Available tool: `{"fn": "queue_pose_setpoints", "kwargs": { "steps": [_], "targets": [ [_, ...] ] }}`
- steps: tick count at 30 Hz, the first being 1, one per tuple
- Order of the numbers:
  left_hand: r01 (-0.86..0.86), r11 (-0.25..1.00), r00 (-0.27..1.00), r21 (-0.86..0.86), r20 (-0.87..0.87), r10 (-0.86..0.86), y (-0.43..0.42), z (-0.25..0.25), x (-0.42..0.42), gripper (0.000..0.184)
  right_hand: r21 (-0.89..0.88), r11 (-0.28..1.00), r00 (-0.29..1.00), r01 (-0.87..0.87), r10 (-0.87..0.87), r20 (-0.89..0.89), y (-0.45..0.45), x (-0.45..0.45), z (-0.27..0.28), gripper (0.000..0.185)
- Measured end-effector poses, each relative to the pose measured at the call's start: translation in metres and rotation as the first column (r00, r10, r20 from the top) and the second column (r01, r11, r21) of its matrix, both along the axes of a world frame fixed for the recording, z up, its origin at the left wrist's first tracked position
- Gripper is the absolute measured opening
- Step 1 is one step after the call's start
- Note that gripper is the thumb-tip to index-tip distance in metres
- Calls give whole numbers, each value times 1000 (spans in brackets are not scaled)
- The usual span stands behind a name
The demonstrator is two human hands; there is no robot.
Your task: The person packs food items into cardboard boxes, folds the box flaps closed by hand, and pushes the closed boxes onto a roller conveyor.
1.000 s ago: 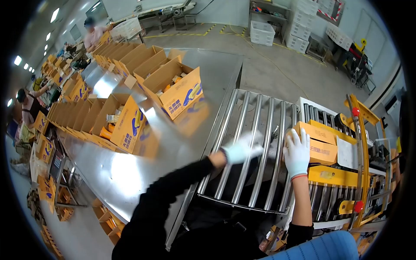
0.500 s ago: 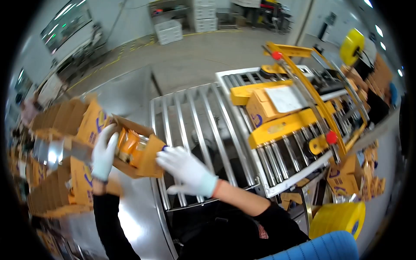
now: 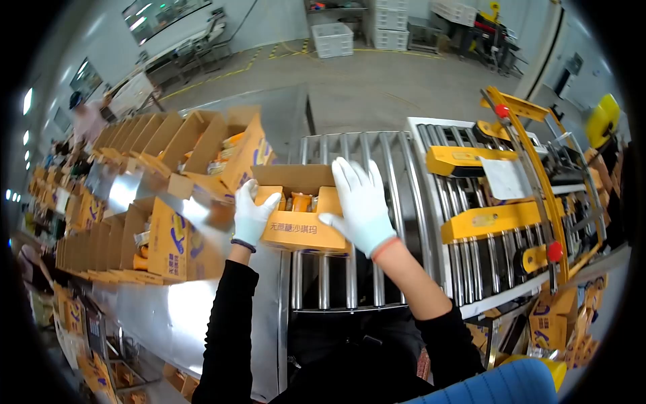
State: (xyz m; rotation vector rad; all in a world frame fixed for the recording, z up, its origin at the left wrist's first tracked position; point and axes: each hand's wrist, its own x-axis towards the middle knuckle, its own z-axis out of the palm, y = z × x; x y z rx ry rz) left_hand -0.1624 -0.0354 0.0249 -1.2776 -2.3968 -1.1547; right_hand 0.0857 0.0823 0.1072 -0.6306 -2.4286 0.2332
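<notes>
An orange-brown cardboard box with upright flaps stands in front of me, over the left edge of the roller conveyor. Orange-wrapped packets show through its open top. My left hand, in a white glove, grips the box's left side, with the thumb over the front corner. At the right side is my gloved right hand, its long fingers extended upward along the flap and its thumb reaching across the front wall. The box is held between both hands; its underside is hidden.
Rows of open boxes with packets inside stand on the metal table to the left. Rollers lead right to a yellow-railed carton-sealing machine. A person stands at the far left.
The box has come right from the table onto the conveyor edge and turned its front toward me. Both hands moved with it. The carton in the machine has gone further in, mostly out of sight.
</notes>
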Motion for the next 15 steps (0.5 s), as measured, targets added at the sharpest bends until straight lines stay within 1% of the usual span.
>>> {"fn": "queue_pose_setpoints", "kwargs": {
  "steps": [1, 2, 3, 5, 6, 7, 8, 9, 10, 11, 12, 13, 14, 15],
  "targets": [
    [143, 982, 876, 126, 446, -185, -9, -9, -14, 52, -53, 997, 998, -51, 52, 22, -18, 4, -1, 99],
    [210, 927, 533, 312, 758, -376, -14, -13, -24, 53, -74, 995, 993, -69, 76, 94, -37, 13, -16, 99],
    [195, 930, 541, 310, 757, -366, -14, -10, -23, 53, -93, 992, 980, -85, 100, 171, -46, 25, -30, 100],
    [349, 888, 419, 300, 797, -434, 0, -1, -6, 55, -12, 996, 952, -91, 91, 294, -30, 49, -43, 97],
    [318, 890, 415, 327, 796, -441, 16, -3, 6, 53, -15, 998, 950, -53, 55, 308, -19, 60, -42, 99],
    [288, 891, 408, 351, 797, -445, 36, -7, 26, 51, -5, 1000, 932, 6, -4, 363, -8, 67, -31, 99],
    [98, 906, 339, 412, 842, -419, 57, 6, 66, 44, 9, 994, 916, 108, -103, 387, 6, 72, -23, 100],
    [108, 901, 510, 420, 755, -412, 82, -7, 99, 43, 71, 984, 913, 163, -177, 366, 25, 78, -29, 103],
    [195, 898, 758, 396, 520, -394, 109, -30, 130, 47, 68, 982, 915, 177, -189, 355, 38, 78, -28, 103],
    [290, 888, 733, 356, 515, -445, 111, -9, 170, 51, 66, 979, 917, 191, -202, 343, 48, 79, -27, 104],
    [498, 804, 625, 325, 508, -593, 123, -27, 187, 54, 78, 977, 917, 197, -212, 338, 58, 82, -32, 104],
    [644, 651, 152, 402, 767, -624, 118, -13, 198, 62, 134, 959, 905, 251, -282, 320, 70, 86, -40, 103],
    [738, 627, 234, 249, 777, -585, 109, 17, 193, 65, 180, 936, 888, 303, -346, 303, 78, 94, -46, 102],
    [807, 585, 320, 82, 772, -550, 97, 39, 176, 68, 176, 941, 908, 290, -329, 261, 84, 105, -50, 97]
  ]
}}
